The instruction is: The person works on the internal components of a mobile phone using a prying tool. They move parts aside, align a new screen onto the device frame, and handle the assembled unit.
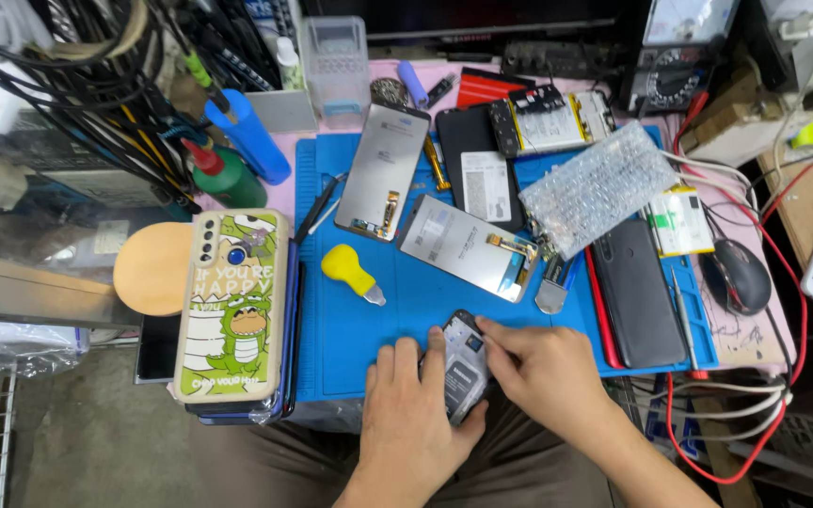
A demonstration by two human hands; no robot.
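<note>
Between left hand (413,414) and right hand (540,372), small phone (464,370).

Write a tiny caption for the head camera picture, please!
Two hands, left and right, hold an opened phone on a blue mat.

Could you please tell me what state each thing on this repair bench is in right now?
Small opened phone: back off, insides showing, held by both hands.
Left hand: flat, steadying the phone.
Right hand: fingertips pressing the phone's top edge.
Two loose display panels: lying face down, flex cables exposed.
Black phone: lying flat, closed.
Phone in cartoon case: face down on a stack.
Yellow-handled tool: lying unused.
Computer mouse: untouched.
</note>
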